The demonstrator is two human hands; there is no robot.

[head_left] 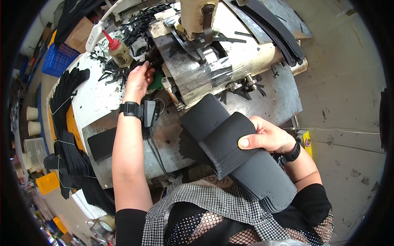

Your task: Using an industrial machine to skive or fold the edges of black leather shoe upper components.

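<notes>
My right hand (267, 136) grips a thick stack of black flat strips (230, 141) with rounded ends, thumb on top. The strips are fanned across one another in front of my body, and small holes show near their ends. My left hand (140, 80) reaches to the left side of a cream and metal bench machine (184, 65). Its fingers are curled at a dark part beside the machine; what they pinch, if anything, is hidden. A single black strip (102, 144) lies on the table, left of my left forearm.
Black offcuts (143, 24) pile up behind a red-tipped squeeze bottle (119, 52). Tied bundles of black strips (74, 153) line the table's left edge. More long black pieces (273, 30) lie on the machine's far right. A blue crate (58, 60) stands beyond the table.
</notes>
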